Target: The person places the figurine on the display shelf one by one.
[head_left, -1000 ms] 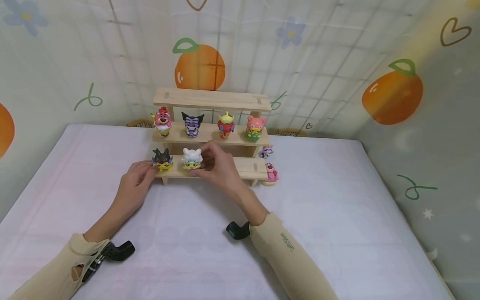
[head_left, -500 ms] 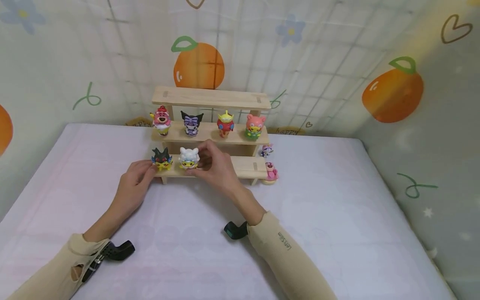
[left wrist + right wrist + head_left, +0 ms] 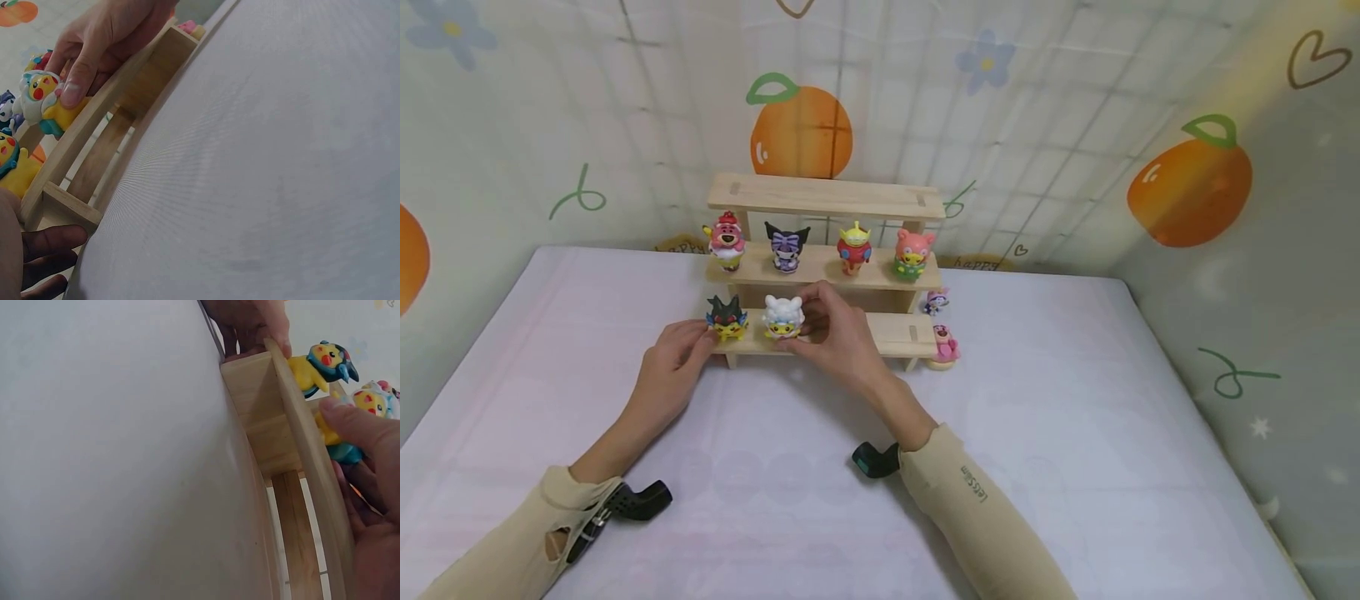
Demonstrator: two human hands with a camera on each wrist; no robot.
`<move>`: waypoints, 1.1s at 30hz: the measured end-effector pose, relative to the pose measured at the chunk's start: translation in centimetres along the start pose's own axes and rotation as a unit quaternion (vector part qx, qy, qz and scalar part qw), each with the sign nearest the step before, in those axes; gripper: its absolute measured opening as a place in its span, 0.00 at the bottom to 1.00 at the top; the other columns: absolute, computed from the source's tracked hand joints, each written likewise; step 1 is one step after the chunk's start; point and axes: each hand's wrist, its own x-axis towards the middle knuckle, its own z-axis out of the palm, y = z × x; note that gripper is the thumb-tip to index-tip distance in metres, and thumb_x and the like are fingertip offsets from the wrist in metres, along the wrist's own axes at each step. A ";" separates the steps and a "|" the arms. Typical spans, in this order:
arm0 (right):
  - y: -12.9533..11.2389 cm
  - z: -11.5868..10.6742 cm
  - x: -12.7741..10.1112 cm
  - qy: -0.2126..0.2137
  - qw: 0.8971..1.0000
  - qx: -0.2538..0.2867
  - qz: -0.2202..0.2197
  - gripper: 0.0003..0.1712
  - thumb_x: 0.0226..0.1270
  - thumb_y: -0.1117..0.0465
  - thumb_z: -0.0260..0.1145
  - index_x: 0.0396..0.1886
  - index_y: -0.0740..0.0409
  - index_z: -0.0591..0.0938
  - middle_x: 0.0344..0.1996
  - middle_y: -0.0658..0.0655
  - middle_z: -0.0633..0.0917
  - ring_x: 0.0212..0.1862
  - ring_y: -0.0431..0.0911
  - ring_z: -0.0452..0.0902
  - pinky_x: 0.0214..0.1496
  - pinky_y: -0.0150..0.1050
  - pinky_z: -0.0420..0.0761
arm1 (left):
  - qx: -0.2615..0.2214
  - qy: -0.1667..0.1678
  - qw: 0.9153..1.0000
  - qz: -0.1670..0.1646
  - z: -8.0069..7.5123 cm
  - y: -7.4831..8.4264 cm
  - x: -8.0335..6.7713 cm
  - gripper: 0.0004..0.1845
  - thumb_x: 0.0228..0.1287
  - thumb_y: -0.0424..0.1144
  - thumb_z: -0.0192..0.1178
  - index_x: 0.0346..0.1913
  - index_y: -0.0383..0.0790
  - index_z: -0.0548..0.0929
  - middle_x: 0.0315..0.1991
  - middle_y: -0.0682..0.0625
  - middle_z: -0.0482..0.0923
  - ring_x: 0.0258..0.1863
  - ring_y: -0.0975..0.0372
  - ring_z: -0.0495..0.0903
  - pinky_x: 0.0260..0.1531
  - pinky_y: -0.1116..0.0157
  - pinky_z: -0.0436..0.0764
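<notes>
My right hand [image 3: 838, 333] pinches a white-hooded yellow figurine [image 3: 783, 318] with thumb and fingers. The figurine stands upright on the lowest board of a tiered wooden display shelf [image 3: 887, 333]. In the right wrist view, the thumb [image 3: 350, 419] presses its back. A dark-hooded yellow figurine [image 3: 727, 318] stands at that board's left end. My left hand [image 3: 673, 367] rests at the same end, touching the shelf close to this figurine. Several fingers [image 3: 53, 240] of it show nearly straight below the board in the left wrist view; its contact point is partly hidden.
The middle board bears a pink bear figurine [image 3: 727, 242], a purple-and-black figurine [image 3: 786, 248], a three-eyed green figurine [image 3: 854, 248] and a pink-hooded one [image 3: 912, 254]. Two small figures, one a pink bear [image 3: 945, 343], stand right of the shelf. A white cloth covers the table [image 3: 1037, 417].
My right hand and the white-hooded figurine shifted slightly left, then slightly back to the right. The left hand stayed at the shelf's end.
</notes>
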 end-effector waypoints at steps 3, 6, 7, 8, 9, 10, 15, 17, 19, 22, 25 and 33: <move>0.0 -0.2 -0.1 -0.002 1.000 -0.004 0.002 0.33 0.58 0.61 0.84 0.58 0.56 0.75 0.47 0.56 0.92 0.42 0.44 0.88 0.49 0.34 0.87 | 0.001 0.001 1.000 0.001 0.0 0.0 0.0 0.21 0.84 0.44 0.51 0.58 0.30 0.86 0.63 0.34 0.80 0.72 0.43 0.71 0.73 0.38 0.66; -0.1 -0.5 -0.3 -0.005 1.000 -0.005 -0.001 0.35 0.57 0.58 0.85 0.60 0.54 0.76 0.50 0.55 0.91 0.44 0.44 0.88 0.51 0.35 0.87 | 0.003 0.001 1.000 0.001 0.0 0.0 0.0 0.21 0.84 0.44 0.51 0.58 0.30 0.86 0.63 0.34 0.81 0.72 0.42 0.71 0.73 0.38 0.66; -0.1 -0.6 -0.4 -0.005 1.000 -0.003 -0.003 0.36 0.56 0.57 0.85 0.61 0.54 0.77 0.51 0.54 0.91 0.45 0.44 0.88 0.52 0.35 0.87 | 0.004 0.000 1.000 0.001 -0.1 0.1 0.0 0.21 0.84 0.44 0.51 0.58 0.30 0.86 0.64 0.34 0.81 0.72 0.42 0.71 0.73 0.38 0.66; -0.1 -0.8 -0.5 -0.004 1.000 -0.001 -0.005 0.37 0.55 0.56 0.86 0.62 0.54 0.77 0.51 0.53 0.91 0.46 0.44 0.88 0.53 0.34 0.87 | 0.005 -0.001 1.000 0.000 -0.1 0.1 0.0 0.21 0.84 0.44 0.51 0.58 0.30 0.86 0.64 0.34 0.80 0.72 0.42 0.71 0.73 0.38 0.66; 0.0 -1.0 -0.7 -0.005 1.000 0.005 -0.008 0.38 0.55 0.55 0.86 0.63 0.53 0.77 0.53 0.53 0.90 0.47 0.45 0.88 0.55 0.35 0.87 | 0.005 -0.001 1.000 0.000 -0.2 0.1 0.0 0.21 0.84 0.44 0.50 0.58 0.30 0.86 0.64 0.34 0.80 0.72 0.42 0.71 0.73 0.37 0.66; 0.1 -1.2 -0.8 -0.005 1.000 0.013 -0.012 0.39 0.55 0.55 0.86 0.64 0.53 0.78 0.54 0.53 0.90 0.49 0.45 0.88 0.56 0.35 0.87 | 0.005 -0.001 1.000 0.000 -0.2 0.2 -0.1 0.21 0.84 0.44 0.50 0.58 0.30 0.86 0.64 0.34 0.80 0.72 0.42 0.71 0.73 0.37 0.66; 0.9 -2.6 -1.6 -0.004 0.998 0.045 -0.033 0.38 0.57 0.56 0.85 0.65 0.56 0.78 0.54 0.55 0.89 0.52 0.49 0.87 0.59 0.39 0.87 | 0.001 -0.002 1.000 0.000 -0.2 0.2 -0.1 0.21 0.84 0.44 0.50 0.59 0.30 0.86 0.64 0.34 0.80 0.72 0.42 0.71 0.73 0.37 0.66; 1.3 -3.2 -2.0 -0.004 0.998 0.047 -0.033 0.37 0.58 0.56 0.84 0.65 0.56 0.78 0.53 0.56 0.90 0.53 0.49 0.87 0.60 0.40 0.86 | 0.000 -0.003 1.000 0.001 -0.1 0.1 0.0 0.21 0.84 0.43 0.50 0.59 0.29 0.86 0.64 0.33 0.80 0.72 0.42 0.71 0.73 0.38 0.66; 1.7 -4.0 -2.4 -0.002 0.998 0.049 -0.030 0.36 0.59 0.57 0.84 0.65 0.56 0.78 0.52 0.57 0.90 0.53 0.49 0.87 0.61 0.40 0.86 | 0.000 -0.003 1.000 0.002 -0.1 0.1 0.0 0.21 0.84 0.43 0.50 0.59 0.29 0.85 0.64 0.33 0.80 0.72 0.42 0.71 0.73 0.37 0.66; 2.2 -5.3 -3.2 0.001 0.998 0.056 -0.021 0.34 0.61 0.57 0.83 0.64 0.55 0.79 0.52 0.57 0.90 0.52 0.50 0.88 0.61 0.39 0.86 | 0.004 -0.004 1.000 0.001 -0.1 0.3 -0.1 0.22 0.84 0.43 0.50 0.60 0.29 0.85 0.64 0.33 0.80 0.72 0.42 0.70 0.73 0.37 0.66; 2.8 -6.9 -4.0 0.011 0.998 0.058 -0.012 0.29 0.62 0.56 0.82 0.60 0.55 0.81 0.51 0.56 0.90 0.52 0.51 0.88 0.60 0.40 0.87 | 0.005 -0.005 1.000 -0.001 -0.2 0.4 -0.1 0.22 0.84 0.44 0.50 0.60 0.30 0.85 0.64 0.33 0.80 0.72 0.42 0.70 0.73 0.37 0.66; 2.7 -11.7 -6.4 0.045 0.999 0.026 0.018 0.18 0.68 0.67 0.75 0.54 0.67 0.85 0.51 0.66 0.89 0.50 0.59 0.87 0.52 0.55 0.86 | 0.008 -0.006 1.000 -0.008 -0.2 0.5 -0.1 0.22 0.84 0.45 0.50 0.61 0.30 0.85 0.65 0.34 0.80 0.73 0.42 0.70 0.74 0.37 0.65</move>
